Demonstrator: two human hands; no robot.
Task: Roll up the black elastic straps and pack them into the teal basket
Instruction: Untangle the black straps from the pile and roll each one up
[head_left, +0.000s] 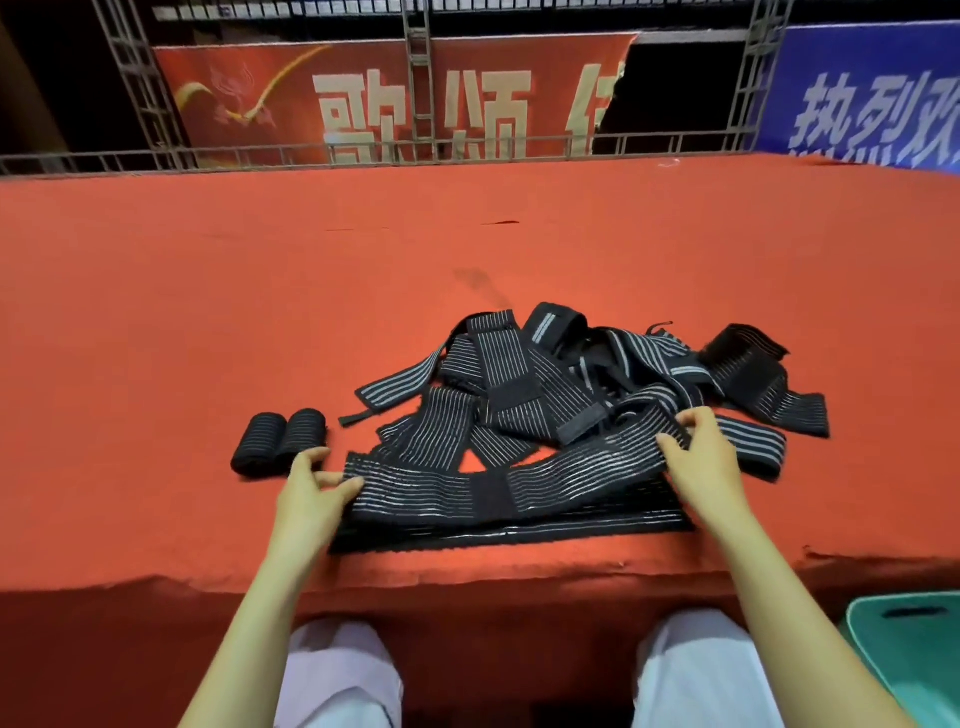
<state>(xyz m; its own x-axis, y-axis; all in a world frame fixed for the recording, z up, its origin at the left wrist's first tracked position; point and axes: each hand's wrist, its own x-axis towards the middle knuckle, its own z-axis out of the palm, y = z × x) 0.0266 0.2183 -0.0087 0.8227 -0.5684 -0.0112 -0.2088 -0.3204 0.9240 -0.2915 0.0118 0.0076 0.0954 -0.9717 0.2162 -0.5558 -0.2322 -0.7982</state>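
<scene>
Strap (498, 493) lies flat, left hand (317, 483) pinching one end, right hand (701, 457) gripping the other; the tangled pile (571, 374) touching it could drag along when rolled.

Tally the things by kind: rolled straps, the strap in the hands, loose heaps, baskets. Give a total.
Rolled straps: 2
Held strap, gripped by left hand and right hand: 1
Heap of loose straps, too tangled to count singly: 1
Teal basket: 1
Total: 5
</scene>
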